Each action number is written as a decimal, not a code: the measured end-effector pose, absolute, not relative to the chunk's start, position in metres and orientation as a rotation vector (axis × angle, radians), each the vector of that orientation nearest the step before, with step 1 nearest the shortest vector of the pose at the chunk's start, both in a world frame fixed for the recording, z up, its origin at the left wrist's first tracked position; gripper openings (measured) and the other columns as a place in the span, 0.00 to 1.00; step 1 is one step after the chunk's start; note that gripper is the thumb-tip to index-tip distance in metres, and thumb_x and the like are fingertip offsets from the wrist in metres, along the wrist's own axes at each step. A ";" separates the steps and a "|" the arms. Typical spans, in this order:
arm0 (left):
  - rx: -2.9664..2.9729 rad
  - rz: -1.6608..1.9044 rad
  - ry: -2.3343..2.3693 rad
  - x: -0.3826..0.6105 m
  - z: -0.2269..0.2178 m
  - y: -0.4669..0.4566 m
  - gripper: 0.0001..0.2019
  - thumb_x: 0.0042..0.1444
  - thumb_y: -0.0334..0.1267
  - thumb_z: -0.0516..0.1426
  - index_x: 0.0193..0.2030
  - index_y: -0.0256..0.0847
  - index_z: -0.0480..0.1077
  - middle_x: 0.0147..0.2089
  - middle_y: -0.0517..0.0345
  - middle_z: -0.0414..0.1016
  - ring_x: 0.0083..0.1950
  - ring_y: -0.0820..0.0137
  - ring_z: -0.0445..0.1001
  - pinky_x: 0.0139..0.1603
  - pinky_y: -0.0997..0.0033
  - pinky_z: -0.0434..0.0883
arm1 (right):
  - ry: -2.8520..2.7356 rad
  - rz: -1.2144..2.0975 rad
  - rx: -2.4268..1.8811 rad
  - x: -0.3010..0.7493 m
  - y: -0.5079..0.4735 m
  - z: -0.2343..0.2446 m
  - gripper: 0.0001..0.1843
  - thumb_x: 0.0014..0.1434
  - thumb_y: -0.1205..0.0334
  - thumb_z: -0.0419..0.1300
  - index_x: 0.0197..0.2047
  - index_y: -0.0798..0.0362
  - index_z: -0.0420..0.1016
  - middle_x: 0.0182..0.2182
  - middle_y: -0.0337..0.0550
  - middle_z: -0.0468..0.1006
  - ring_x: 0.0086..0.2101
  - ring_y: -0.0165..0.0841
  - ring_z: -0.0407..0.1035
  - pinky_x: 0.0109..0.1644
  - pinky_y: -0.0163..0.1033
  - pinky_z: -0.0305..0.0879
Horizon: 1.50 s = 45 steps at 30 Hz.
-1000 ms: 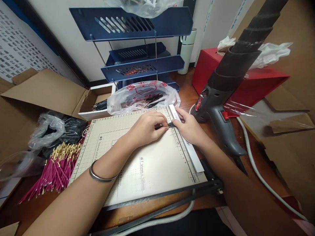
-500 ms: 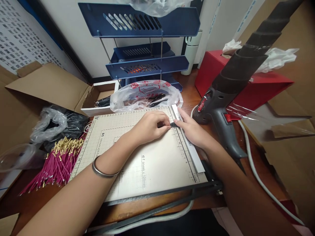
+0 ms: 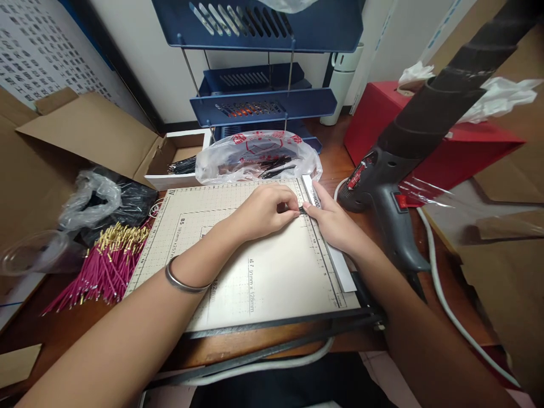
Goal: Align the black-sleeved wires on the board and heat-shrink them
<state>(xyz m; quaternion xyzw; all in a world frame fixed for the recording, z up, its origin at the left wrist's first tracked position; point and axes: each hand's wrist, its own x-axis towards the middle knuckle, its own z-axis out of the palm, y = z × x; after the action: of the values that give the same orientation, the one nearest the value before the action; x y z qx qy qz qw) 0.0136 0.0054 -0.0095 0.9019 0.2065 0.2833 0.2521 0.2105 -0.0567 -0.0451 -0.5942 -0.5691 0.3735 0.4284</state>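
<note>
A cream paper cutter point(image 3: 232, 283) with printed grid lines lies in front of me, a white strip point(image 3: 345, 276) along its right side. My left hand point(image 3: 272, 211) rests over its upper right part, thumb and fingers pinched on a small bundle of thin black strands point(image 3: 302, 209). Whether these are wires or tubing I cannot make out. From the right, my right hand point(image 3: 334, 222) reaches over the white strip. Its thumb presses the bundle's right end, while the other fingers lie beyond the strip, partly hidden.
Magenta wires with gold ends point(image 3: 106, 260) lie left. A plastic bag point(image 3: 259, 158) and an open box point(image 3: 178, 180), both with black strands, stand behind the cutter, before a blue rack point(image 3: 263, 107). A heat gun point(image 3: 391, 198) and a red tissue box point(image 3: 459, 164) are right.
The camera view has shifted slightly. My fingertips and right thumb are closer together, and less of the black bundle shows between them. Both hands stay by the white strip.
</note>
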 end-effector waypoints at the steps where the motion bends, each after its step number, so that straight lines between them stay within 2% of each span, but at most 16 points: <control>1: 2.454 0.774 0.565 0.014 -0.010 0.005 0.07 0.63 0.31 0.63 0.33 0.40 0.78 0.39 0.55 0.85 0.43 0.64 0.81 0.51 0.61 0.75 | -1.388 0.943 -1.526 0.209 -0.057 -0.043 0.42 0.68 0.52 0.59 0.81 0.47 0.55 0.81 0.44 0.56 0.80 0.48 0.48 0.85 0.62 0.39; 7: 2.476 0.793 0.563 0.013 -0.012 0.007 0.07 0.62 0.30 0.63 0.32 0.40 0.78 0.38 0.56 0.85 0.42 0.64 0.81 0.52 0.60 0.74 | -1.355 0.918 -1.590 0.204 -0.060 -0.038 0.43 0.68 0.50 0.58 0.81 0.52 0.54 0.81 0.49 0.54 0.80 0.48 0.48 0.85 0.61 0.37; 11: 2.469 0.785 0.573 0.014 -0.013 0.006 0.07 0.63 0.30 0.63 0.33 0.40 0.78 0.39 0.55 0.85 0.43 0.64 0.81 0.53 0.59 0.73 | -1.371 0.914 -1.560 0.204 -0.060 -0.040 0.43 0.68 0.51 0.59 0.81 0.49 0.53 0.81 0.47 0.54 0.80 0.47 0.47 0.85 0.61 0.36; 15: 2.494 0.774 0.548 0.013 -0.009 0.005 0.07 0.64 0.32 0.63 0.33 0.40 0.79 0.40 0.55 0.85 0.43 0.64 0.80 0.54 0.59 0.71 | -1.379 0.908 -1.562 0.204 -0.059 -0.042 0.42 0.69 0.52 0.57 0.82 0.51 0.52 0.82 0.49 0.52 0.80 0.46 0.45 0.85 0.60 0.36; 21: 2.475 0.833 0.625 -0.002 -0.001 0.013 0.07 0.67 0.37 0.62 0.38 0.41 0.80 0.41 0.54 0.85 0.44 0.64 0.78 0.53 0.59 0.69 | -1.390 0.927 -1.517 0.204 -0.060 -0.041 0.41 0.70 0.51 0.56 0.82 0.51 0.52 0.80 0.49 0.56 0.81 0.43 0.45 0.85 0.57 0.36; 27: 2.451 0.706 0.713 -0.013 -0.002 0.018 0.06 0.64 0.40 0.64 0.40 0.42 0.82 0.40 0.55 0.84 0.44 0.63 0.75 0.51 0.60 0.68 | -1.406 0.921 -1.521 0.204 -0.060 -0.041 0.41 0.71 0.51 0.55 0.82 0.52 0.51 0.81 0.50 0.55 0.80 0.44 0.48 0.85 0.58 0.40; 33: 2.449 0.637 0.738 -0.010 -0.002 0.016 0.05 0.60 0.41 0.68 0.39 0.42 0.83 0.38 0.56 0.83 0.44 0.63 0.74 0.51 0.61 0.68 | -1.383 0.922 -1.541 0.206 -0.058 -0.046 0.42 0.70 0.50 0.57 0.82 0.51 0.52 0.81 0.50 0.55 0.80 0.45 0.47 0.85 0.59 0.36; 39: 2.432 0.620 0.712 -0.009 -0.005 0.018 0.04 0.60 0.39 0.68 0.40 0.43 0.84 0.40 0.55 0.83 0.44 0.63 0.76 0.54 0.58 0.69 | -1.399 0.910 -1.503 0.207 -0.057 -0.048 0.41 0.70 0.49 0.58 0.81 0.47 0.53 0.80 0.48 0.56 0.80 0.45 0.48 0.85 0.60 0.38; 45: 2.441 0.662 0.729 -0.008 -0.006 0.016 0.07 0.63 0.42 0.65 0.40 0.42 0.83 0.40 0.55 0.82 0.44 0.63 0.75 0.53 0.58 0.69 | -1.390 0.937 -1.544 0.205 -0.059 -0.043 0.43 0.70 0.51 0.56 0.82 0.54 0.50 0.81 0.53 0.53 0.80 0.44 0.47 0.85 0.58 0.38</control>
<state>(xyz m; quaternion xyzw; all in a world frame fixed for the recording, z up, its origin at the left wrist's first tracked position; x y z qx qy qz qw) -0.0081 0.0162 -0.0056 0.8975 0.2680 0.2435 0.2517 0.2053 -0.0589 -0.0434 -0.6153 -0.5541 0.3735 0.4181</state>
